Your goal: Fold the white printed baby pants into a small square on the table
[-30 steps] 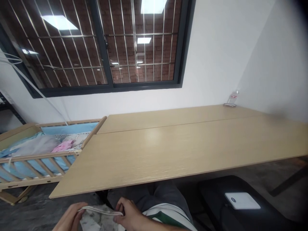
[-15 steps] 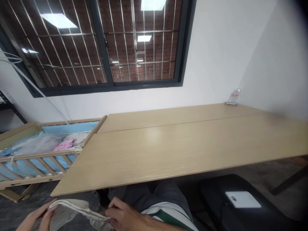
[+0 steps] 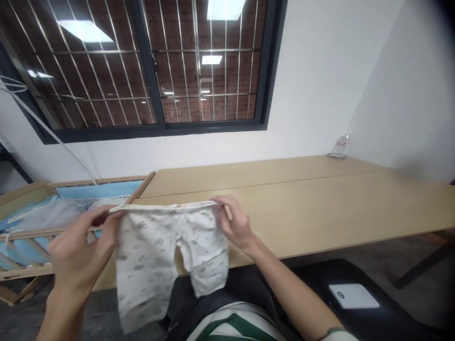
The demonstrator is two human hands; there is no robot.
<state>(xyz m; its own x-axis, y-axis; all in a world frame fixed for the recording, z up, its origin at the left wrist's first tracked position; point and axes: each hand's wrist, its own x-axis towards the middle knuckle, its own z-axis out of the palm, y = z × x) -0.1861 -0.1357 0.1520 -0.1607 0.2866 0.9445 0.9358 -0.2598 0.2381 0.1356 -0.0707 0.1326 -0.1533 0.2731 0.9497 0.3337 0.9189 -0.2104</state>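
Note:
A pair of small white printed shorts (image 3: 149, 255) hangs by its waistband, stretched level in front of me. An oval opening shows at the crotch, between the two legs. My left hand (image 3: 85, 241) pinches the waistband's left end, thumb and fingers pressed together. At the opposite end my right hand (image 3: 234, 220) grips the same band. The shorts hang over the near edge of the wooden table (image 3: 302, 208) and my lap, covering part of the tabletop.
To the left stands a wooden crib (image 3: 24, 234) with blue lining and bedding. A clear bottle (image 3: 341, 144) is at the table's far right corner. A white phone-like device (image 3: 355, 296) lies on a black chair (image 3: 330, 270). Behind the table is a barred window (image 3: 209, 71).
Both hands have risen from below the table edge to above it, carrying the shorts. The bunched cloth now hangs unfolded, and my hands are farther apart.

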